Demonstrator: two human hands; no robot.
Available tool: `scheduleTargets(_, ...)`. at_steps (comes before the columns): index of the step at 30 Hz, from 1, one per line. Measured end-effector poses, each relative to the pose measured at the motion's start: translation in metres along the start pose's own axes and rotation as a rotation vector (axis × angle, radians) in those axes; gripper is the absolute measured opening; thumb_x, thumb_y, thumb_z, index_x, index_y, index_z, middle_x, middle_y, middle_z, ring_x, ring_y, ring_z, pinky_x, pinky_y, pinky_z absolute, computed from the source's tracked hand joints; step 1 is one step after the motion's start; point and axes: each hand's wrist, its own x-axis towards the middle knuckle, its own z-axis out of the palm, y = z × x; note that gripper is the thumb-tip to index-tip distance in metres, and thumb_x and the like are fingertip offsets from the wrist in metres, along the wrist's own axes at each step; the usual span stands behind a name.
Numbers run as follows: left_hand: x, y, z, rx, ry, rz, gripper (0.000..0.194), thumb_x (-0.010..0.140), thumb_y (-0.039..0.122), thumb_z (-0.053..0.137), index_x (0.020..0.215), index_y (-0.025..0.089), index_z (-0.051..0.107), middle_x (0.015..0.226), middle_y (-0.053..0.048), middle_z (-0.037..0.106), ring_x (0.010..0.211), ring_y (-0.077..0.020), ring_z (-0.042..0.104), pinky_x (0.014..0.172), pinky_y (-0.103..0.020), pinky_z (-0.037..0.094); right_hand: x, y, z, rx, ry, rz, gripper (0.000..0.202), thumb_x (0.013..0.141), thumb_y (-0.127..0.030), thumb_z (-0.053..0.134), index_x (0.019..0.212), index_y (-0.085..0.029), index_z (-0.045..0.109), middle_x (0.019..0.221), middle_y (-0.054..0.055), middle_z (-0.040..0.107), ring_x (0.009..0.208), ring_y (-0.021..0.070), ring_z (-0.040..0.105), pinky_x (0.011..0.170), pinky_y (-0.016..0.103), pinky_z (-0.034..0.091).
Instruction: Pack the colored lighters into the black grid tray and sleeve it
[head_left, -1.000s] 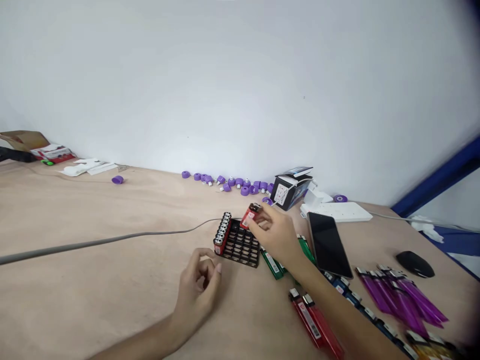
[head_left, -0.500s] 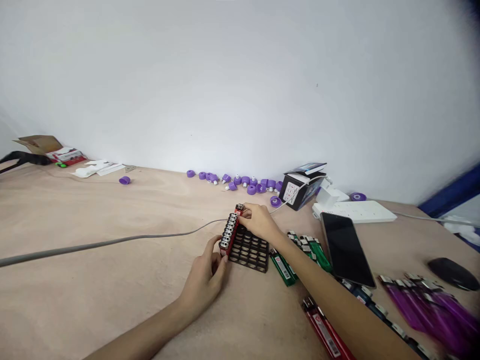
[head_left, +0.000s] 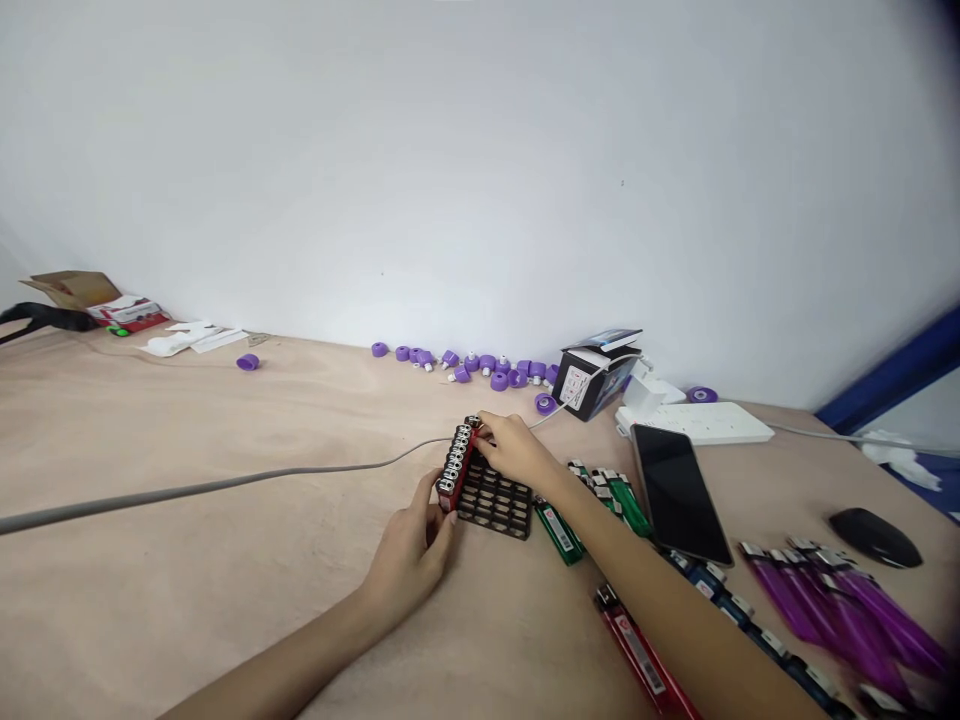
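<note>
A black gridded lighter tray [head_left: 495, 505] lies on the table, its left edge filled with a row of upright red lighters [head_left: 454, 462] with metal tops. My left hand [head_left: 411, 548] is closed at the near left corner of this tray, thumb and fingers at the nearest lighter. At the far end of the row, my right hand [head_left: 516, 450] pinches a red lighter [head_left: 473, 424], its top about level with the others. The other visible slots hold no lighters. Green lighters [head_left: 559, 530] lie right of the tray, partly behind my right forearm.
Red lighters [head_left: 637, 650], blue lighters [head_left: 739, 610] and purple lighters [head_left: 847, 610] lie at the right. Nearby are a phone [head_left: 679, 490], a black mouse [head_left: 876, 537] and a power strip [head_left: 697, 423]. Purple caps [head_left: 487, 366] and a black box [head_left: 596, 375] line the wall. A grey cable [head_left: 225, 484] crosses the left.
The far red lighter has sunk from standing above the row to about level with it, my right hand lowering with it. My left hand stays at the tray corner. The view has shifted slightly.
</note>
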Motion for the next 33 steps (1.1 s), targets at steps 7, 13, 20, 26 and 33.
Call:
scheduleTargets(7, 0.0, -0.002, 0.001, 0.017, 0.004, 0.023, 0.043, 0.096, 0.027, 0.042, 0.137, 0.019, 0.033, 0.063, 0.006, 0.056, 0.056, -0.0158, 0.053, 0.054, -0.024, 0.029, 0.005, -0.003, -0.004, -0.126, -0.031, 0.002, 0.008, 0.09, -0.013, 0.059, 0.096, -0.016, 0.064, 0.094, 0.01, 0.073, 0.087, 0.0208, 0.067, 0.075, 0.026, 0.043)
scheduleTargets(13, -0.001, -0.001, -0.001, 0.004, -0.01, 0.019, 0.045, 0.095, 0.027, 0.043, 0.138, 0.02, 0.032, 0.063, 0.007, 0.056, 0.054, -0.0151, 0.052, 0.053, -0.024, 0.03, 0.011, -0.008, -0.009, -0.223, -0.063, 0.007, 0.006, 0.087, -0.016, 0.06, 0.088, -0.016, 0.066, 0.091, 0.012, 0.073, 0.089, 0.0241, 0.066, 0.075, 0.029, 0.042)
scheduleTargets(20, -0.002, -0.001, -0.001, 0.007, -0.009, 0.019, 0.048, 0.094, 0.027, 0.045, 0.139, 0.019, 0.031, 0.065, 0.006, 0.058, 0.055, -0.0153, 0.055, 0.053, -0.024, 0.031, 0.011, -0.012, -0.014, -0.261, -0.092, -0.012, 0.007, 0.084, -0.013, 0.06, 0.083, -0.017, 0.066, 0.089, 0.013, 0.074, 0.089, 0.027, 0.067, 0.075, 0.031, 0.041)
scheduleTargets(26, -0.002, 0.0, -0.001, 0.008, -0.001, 0.014, 0.051, 0.093, 0.028, 0.045, 0.141, 0.018, 0.028, 0.063, 0.006, 0.057, 0.054, -0.0159, 0.054, 0.053, -0.024, 0.031, 0.001, -0.007, -0.014, -0.173, -0.079, -0.057, 0.025, 0.086, -0.005, 0.053, 0.103, -0.017, 0.066, 0.095, 0.01, 0.074, 0.091, 0.0226, 0.067, 0.074, 0.026, 0.042)
scheduleTargets(33, -0.001, 0.002, 0.0, 0.049, -0.011, 0.02, 0.052, 0.093, 0.028, 0.045, 0.141, 0.016, 0.028, 0.061, 0.006, 0.056, 0.055, -0.0169, 0.053, 0.054, -0.025, 0.032, -0.006, -0.009, -0.013, -0.084, -0.01, -0.104, 0.043, 0.085, 0.001, 0.047, 0.121, -0.019, 0.06, 0.098, 0.008, 0.074, 0.093, 0.0204, 0.067, 0.078, 0.025, 0.043)
